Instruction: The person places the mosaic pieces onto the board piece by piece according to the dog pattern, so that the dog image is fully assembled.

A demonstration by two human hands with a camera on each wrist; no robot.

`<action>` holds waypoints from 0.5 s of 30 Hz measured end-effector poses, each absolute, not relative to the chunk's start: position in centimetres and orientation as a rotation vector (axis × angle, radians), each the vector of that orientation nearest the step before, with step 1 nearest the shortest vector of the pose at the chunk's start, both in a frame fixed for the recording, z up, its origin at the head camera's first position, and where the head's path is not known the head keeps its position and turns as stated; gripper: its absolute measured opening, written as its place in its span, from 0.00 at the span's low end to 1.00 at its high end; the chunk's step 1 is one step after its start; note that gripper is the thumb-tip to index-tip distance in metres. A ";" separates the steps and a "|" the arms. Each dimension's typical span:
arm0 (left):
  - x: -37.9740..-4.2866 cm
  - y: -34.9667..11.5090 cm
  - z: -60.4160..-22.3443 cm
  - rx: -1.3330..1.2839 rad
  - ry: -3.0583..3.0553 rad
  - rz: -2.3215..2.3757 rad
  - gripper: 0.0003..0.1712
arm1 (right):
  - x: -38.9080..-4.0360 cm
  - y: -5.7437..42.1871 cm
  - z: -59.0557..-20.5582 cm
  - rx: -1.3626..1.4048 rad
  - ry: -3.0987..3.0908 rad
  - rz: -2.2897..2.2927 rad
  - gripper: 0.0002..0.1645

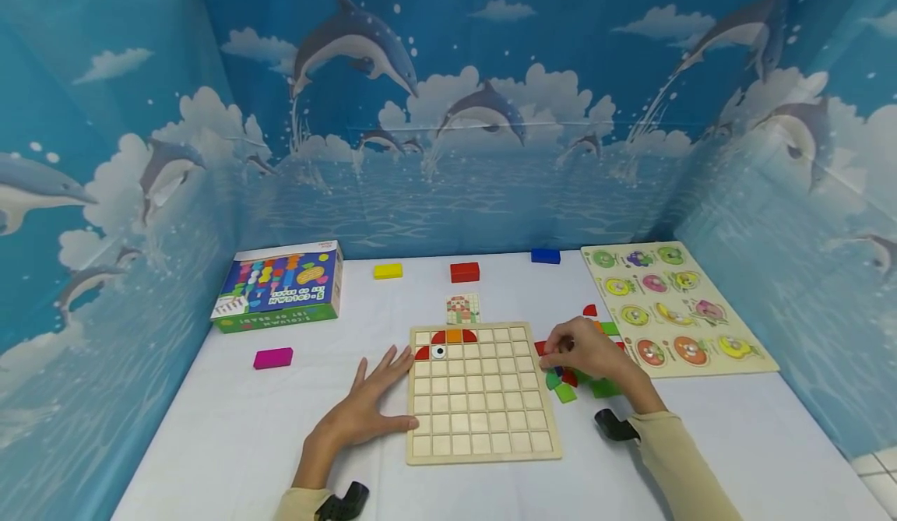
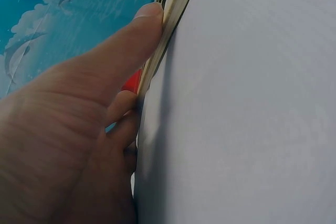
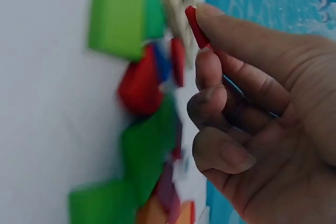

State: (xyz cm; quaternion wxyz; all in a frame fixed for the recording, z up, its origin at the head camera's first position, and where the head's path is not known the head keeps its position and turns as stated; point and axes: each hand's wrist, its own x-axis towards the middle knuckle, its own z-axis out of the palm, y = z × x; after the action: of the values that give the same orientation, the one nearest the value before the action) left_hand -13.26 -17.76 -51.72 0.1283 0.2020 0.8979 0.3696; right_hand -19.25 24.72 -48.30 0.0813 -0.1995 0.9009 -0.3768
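Note:
A wooden grid board (image 1: 480, 424) lies on the white table. In its upper left cells sit red curved pieces, an orange square (image 1: 454, 336) and an eye piece (image 1: 438, 352). My left hand (image 1: 360, 412) rests at the board's left edge, thumb and fingers spread and touching the rim; its thumb (image 2: 149, 22) lies along the side in the left wrist view. Right of the board, my right hand (image 1: 592, 350) pinches a small red piece (image 3: 197, 27) between thumb and forefinger. Beneath that hand is a pile of coloured pieces (image 1: 564, 393), partly hidden by it.
A small pattern card (image 1: 463, 308) lies behind the board. Farther back are yellow (image 1: 388, 272), red (image 1: 465, 272) and blue (image 1: 545, 256) blocks. At left stand a game box (image 1: 276, 287) and a magenta block (image 1: 273, 358). A fruit puzzle board (image 1: 673, 311) lies at right.

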 end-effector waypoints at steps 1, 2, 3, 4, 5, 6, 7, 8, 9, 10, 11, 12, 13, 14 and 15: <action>-13.3 -17.7 -51.7 0.585 2.611 1.074 0.61 | -19.3 24.5 -48.1 -0.598 2.686 -1.147 0.08; -13.3 -17.7 -51.7 0.584 2.612 1.074 0.61 | -19.3 24.2 -48.0 -0.595 2.677 -1.166 0.07; -13.3 -17.7 -51.7 0.583 2.612 1.074 0.61 | -19.2 23.8 -47.9 -0.600 2.662 -1.190 0.06; -13.3 -17.7 -51.7 0.582 2.612 1.073 0.61 | -19.2 23.3 -47.8 -0.615 2.643 -1.216 0.05; -13.3 -17.7 -51.7 0.582 2.612 1.077 0.61 | -19.2 22.6 -47.7 -0.616 2.622 -1.240 0.04; -13.3 -17.7 -51.7 0.580 2.612 1.077 0.61 | -19.2 21.9 -47.6 -0.622 2.598 -1.264 0.04; -13.3 -17.7 -51.7 0.579 2.612 1.080 0.61 | -19.2 21.2 -47.6 -0.618 2.579 -1.283 0.03; -13.3 -17.7 -51.7 0.579 2.613 1.079 0.61 | -19.2 20.4 -47.6 -0.608 2.564 -1.301 0.03; -13.3 -17.7 -51.7 0.576 2.612 1.079 0.61 | -19.2 19.5 -47.7 -0.594 2.551 -1.318 0.03; -13.3 -17.7 -51.7 0.575 2.611 1.080 0.61 | -19.2 18.7 -47.7 -0.587 2.540 -1.333 0.03; -13.3 -17.8 -51.7 0.573 2.610 1.084 0.61 | -19.3 17.9 -47.8 -0.579 2.534 -1.348 0.03; -13.3 -17.8 -51.7 0.571 2.609 1.083 0.61 | -19.3 17.1 -47.8 -0.571 2.531 -1.361 0.03; -13.2 -17.8 -51.7 0.571 2.608 1.084 0.61 | -19.4 16.4 -47.9 -0.566 2.538 -1.367 0.03; -13.2 -17.7 -51.6 0.571 2.607 1.084 0.61 | -19.5 15.8 -48.0 -0.570 2.545 -1.376 0.03; -13.2 -17.7 -51.6 0.571 2.606 1.084 0.61 | -19.7 15.2 -48.0 -0.575 2.550 -1.385 0.03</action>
State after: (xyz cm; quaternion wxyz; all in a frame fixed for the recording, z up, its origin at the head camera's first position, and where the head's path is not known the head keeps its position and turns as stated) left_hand -13.23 -17.71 -51.64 0.1306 0.1967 0.8972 0.3732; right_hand -19.66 15.22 -48.02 0.0913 -0.1934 0.8584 -0.4663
